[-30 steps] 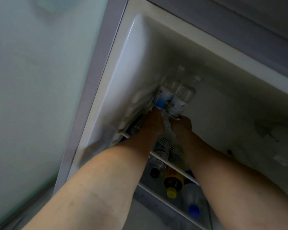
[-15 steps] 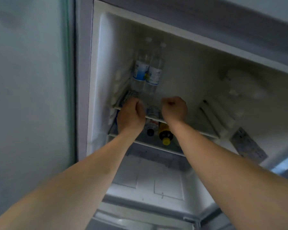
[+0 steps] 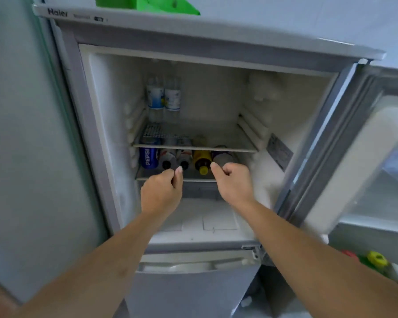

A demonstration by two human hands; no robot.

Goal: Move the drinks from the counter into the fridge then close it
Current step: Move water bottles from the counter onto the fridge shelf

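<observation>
The fridge (image 3: 94, 106) stands open in front of me, its door (image 3: 363, 157) swung out to the right. Two water bottles (image 3: 163, 97) stand upright at the back left of the upper shelf (image 3: 216, 149). On the lower shelf a blue Pepsi can (image 3: 148, 158) stands beside two dark-capped bottles (image 3: 175, 159), a yellow-capped bottle (image 3: 202, 161) and a grey bottle (image 3: 223, 157), all lying down. My left hand (image 3: 162, 191) and my right hand (image 3: 232, 180) hover just in front of the lower shelf, fingers curled, holding nothing.
A green object (image 3: 147, 4) lies on top of the fridge. A pale wall panel (image 3: 21, 134) runs along the left. At the lower right, a counter holds a yellow-capped item (image 3: 377, 259) and a red one (image 3: 349, 253). The lower fridge door (image 3: 189, 292) is closed.
Both hands let go of the two water bottles on the upper shelf and drew back out of the fridge. My view pulled back, showing the whole open compartment.
</observation>
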